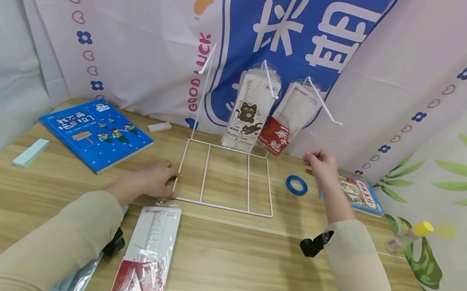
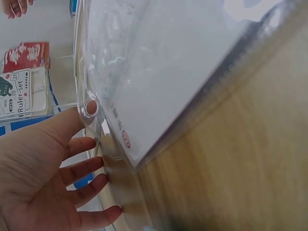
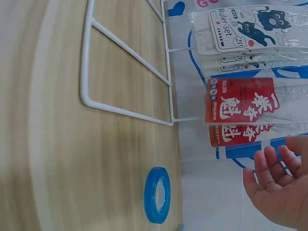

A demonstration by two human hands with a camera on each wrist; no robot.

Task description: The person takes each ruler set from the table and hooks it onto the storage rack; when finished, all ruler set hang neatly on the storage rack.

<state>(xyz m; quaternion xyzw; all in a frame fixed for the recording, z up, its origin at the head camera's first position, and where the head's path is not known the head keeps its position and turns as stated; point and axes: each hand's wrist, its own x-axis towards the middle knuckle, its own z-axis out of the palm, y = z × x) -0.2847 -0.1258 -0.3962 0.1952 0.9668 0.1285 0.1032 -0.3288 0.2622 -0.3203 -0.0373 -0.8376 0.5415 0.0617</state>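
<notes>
My left hand [image 1: 153, 179] is low at the left front corner of a white wire display rack [image 1: 224, 207]. In the left wrist view its thumb touches the clear plastic by the hang hole of a ruler packet [image 2: 159, 72], and the other fingers are spread. That packet, white with a red lower part, lies on the table. My right hand [image 1: 321, 166] is raised in the air, fingers loosely bent around nothing, beside the hanging packets. Cat-print ruler sets [image 1: 248, 107] hang on the middle hook and red-and-clear ruler packets [image 1: 287, 118] on the right one. The left hook [image 1: 208, 59] holds nothing.
A blue tape roll [image 1: 289, 185] lies right of the rack. Around the table are a blue book [image 1: 95, 130], a white eraser [image 1: 159, 127], a pale blue box [image 1: 30, 153], another book [image 1: 359, 194] and a glue stick [image 1: 410, 237]. Another packet [image 1: 79, 278] lies partly under my left sleeve.
</notes>
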